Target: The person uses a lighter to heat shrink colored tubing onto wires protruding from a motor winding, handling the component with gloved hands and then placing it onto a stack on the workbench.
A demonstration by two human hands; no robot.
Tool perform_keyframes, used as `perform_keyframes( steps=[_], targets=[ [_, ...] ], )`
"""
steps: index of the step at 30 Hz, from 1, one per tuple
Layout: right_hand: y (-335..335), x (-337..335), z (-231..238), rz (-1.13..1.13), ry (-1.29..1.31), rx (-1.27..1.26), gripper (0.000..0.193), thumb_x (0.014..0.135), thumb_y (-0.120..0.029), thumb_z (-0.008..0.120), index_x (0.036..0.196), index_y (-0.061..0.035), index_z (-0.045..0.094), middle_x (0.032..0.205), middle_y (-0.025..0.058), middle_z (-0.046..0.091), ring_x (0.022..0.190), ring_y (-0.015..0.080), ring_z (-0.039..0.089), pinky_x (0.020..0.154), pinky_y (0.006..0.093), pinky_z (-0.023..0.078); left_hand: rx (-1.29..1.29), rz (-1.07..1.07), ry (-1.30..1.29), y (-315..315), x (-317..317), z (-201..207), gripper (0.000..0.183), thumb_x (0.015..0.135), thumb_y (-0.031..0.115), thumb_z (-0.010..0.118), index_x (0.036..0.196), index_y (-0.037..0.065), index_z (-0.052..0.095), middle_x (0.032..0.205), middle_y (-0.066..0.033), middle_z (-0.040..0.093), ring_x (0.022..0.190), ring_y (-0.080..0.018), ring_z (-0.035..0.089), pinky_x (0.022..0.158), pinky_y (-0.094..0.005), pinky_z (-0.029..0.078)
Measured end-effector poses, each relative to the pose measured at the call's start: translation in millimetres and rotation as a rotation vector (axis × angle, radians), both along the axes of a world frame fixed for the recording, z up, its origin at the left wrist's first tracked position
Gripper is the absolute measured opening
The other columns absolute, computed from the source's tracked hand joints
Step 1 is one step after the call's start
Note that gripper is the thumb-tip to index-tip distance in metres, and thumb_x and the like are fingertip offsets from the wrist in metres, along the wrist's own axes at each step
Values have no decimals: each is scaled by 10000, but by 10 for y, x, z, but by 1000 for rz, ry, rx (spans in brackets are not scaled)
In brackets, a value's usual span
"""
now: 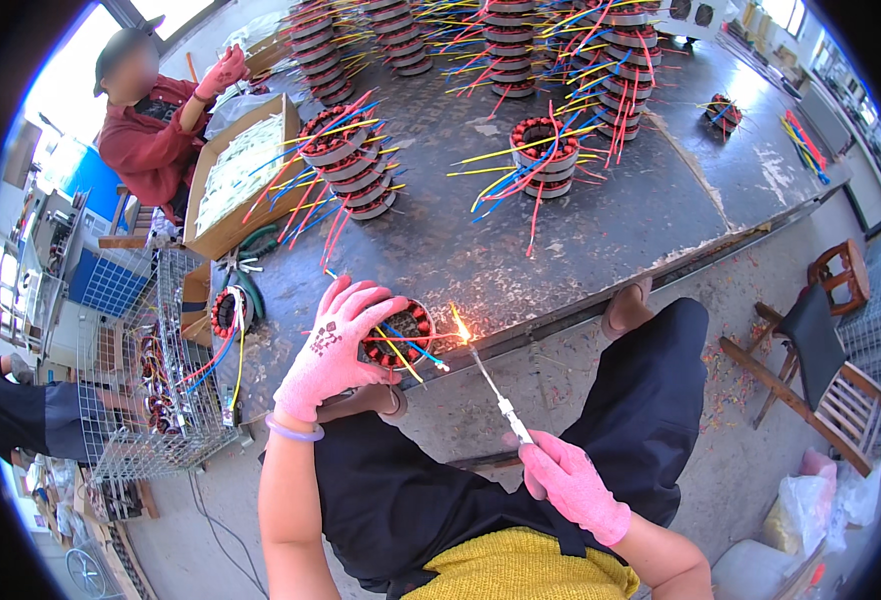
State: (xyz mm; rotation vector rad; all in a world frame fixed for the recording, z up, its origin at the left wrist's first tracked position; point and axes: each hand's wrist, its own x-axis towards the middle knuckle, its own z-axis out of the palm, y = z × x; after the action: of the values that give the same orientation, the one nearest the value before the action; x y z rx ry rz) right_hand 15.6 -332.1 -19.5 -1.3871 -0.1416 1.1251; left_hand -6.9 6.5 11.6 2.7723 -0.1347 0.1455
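My left hand (339,345), in a pink glove, is closed around a motor stator (416,322) near the table's front edge. This stator has red windings and a ring-shaped body, with red, yellow and blue wires sticking out of it. In my pink-gloved right hand (571,485) is a slim torch (506,405) with a white handle and a thin metal stem. An orange flame (462,325) burns at the torch's tip, to the right of the stator and close to a red wire. Whether it touches the wire, I cannot tell.
Stacked stators (351,165) with loose wires stand across the dark table (441,210). A wooden box (246,175) of white pieces lies at the left, near pliers (251,265) and a wire basket (126,400). Another person (156,130) works beyond. A chair (811,360) stands right.
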Motion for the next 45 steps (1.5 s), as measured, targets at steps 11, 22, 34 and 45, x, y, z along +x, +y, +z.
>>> perform_keyframes(
  steps=[11,22,34,45],
  targets=[
    [-5,-8,13,1,11,13,353,1043,-216,493,1308,-1,580,680,-13,505,600,70,481,573,251,406,-11,-6,6,-3,-3,21,948,460,235,885,1350,122,577,1343,-86,557,1351,-315,453,1232,-509,217],
    [9,-4,7,20,-27,-11,336,1036,-195,498,1292,4,583,675,-6,503,595,75,483,568,255,406,-11,-9,-4,7,-2,-17,990,444,237,903,1370,139,566,1364,-86,547,1360,-320,444,1231,-513,216],
    [-18,-10,59,11,18,-5,374,1049,-207,511,1333,33,547,740,-47,465,627,53,429,564,218,344,-6,-16,1,15,-9,-9,982,465,225,901,1379,128,554,1384,-90,531,1370,-327,430,1231,-512,212],
    [-8,-16,57,-14,30,26,360,1047,-210,508,1315,23,567,718,-36,482,616,59,448,564,230,366,1,-13,9,0,-8,-3,931,501,207,884,1370,122,561,1385,-87,535,1379,-315,423,1234,-500,212]
  ],
)
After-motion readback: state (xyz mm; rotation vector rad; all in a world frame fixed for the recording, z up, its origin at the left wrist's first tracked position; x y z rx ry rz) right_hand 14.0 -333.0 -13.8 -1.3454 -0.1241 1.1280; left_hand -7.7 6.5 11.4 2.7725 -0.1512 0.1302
